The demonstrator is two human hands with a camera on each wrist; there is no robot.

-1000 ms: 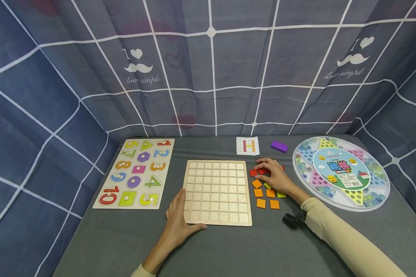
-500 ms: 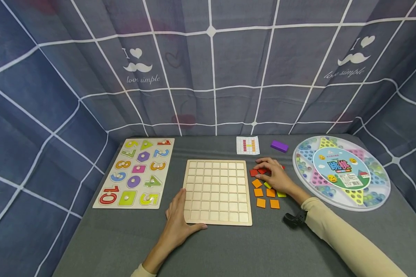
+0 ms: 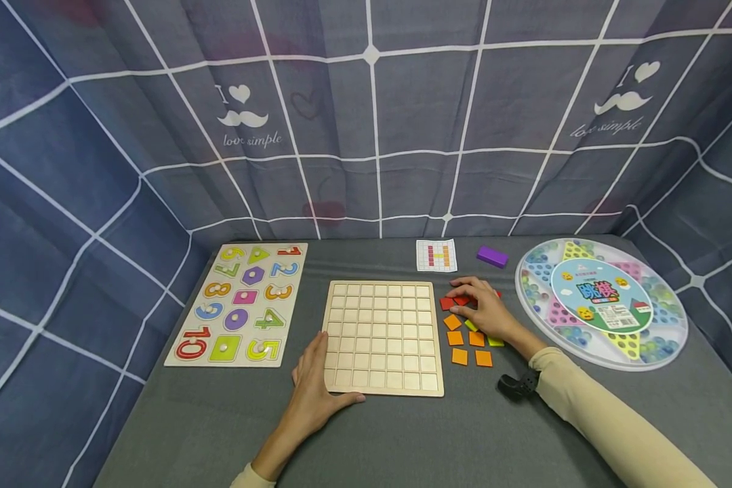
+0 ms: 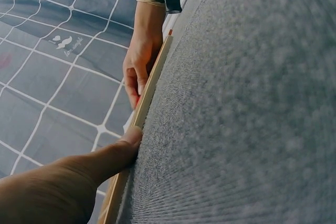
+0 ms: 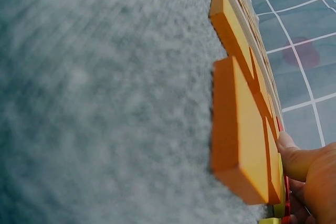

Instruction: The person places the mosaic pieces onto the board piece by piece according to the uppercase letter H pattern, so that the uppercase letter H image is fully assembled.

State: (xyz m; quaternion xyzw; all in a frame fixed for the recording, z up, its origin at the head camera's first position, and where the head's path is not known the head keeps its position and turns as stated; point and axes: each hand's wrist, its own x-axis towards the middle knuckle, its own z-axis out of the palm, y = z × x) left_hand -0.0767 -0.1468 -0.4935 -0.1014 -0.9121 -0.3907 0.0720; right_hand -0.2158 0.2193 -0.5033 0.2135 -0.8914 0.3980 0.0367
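- Head: your left hand (image 3: 311, 388) spreads wide at the near-left corner of the grid (image 3: 381, 332); your right hand (image 3: 489, 314) bends over red tiles (image 3: 446, 303) near its right edge, hold unclear. Puzzle (image 3: 219, 327), by the table's (image 3: 219, 434) left edge, holds numbers (image 3: 195, 335).
- Left wrist: your thumb (image 4: 122, 151) touches the grid; likely stiff, hold its edges.
- Right wrist: orange tiles (image 5: 251, 135) look light, rigid; pinch opposite sides.

"I", a heart, a moustache and "love simple" are printed on the grey curtain (image 3: 417, 102) near ten and two o'clock; a cut-off "ple" is seen between eight and nine. On the puzzle board (image 3: 268, 280) at eight o'clock, 1 to 5 are shown down one column — 7, 8 and 10 down another. On the round box (image 3: 601, 298) past three o'clock, 跳棋 is printed; smaller lettering cannot be read.
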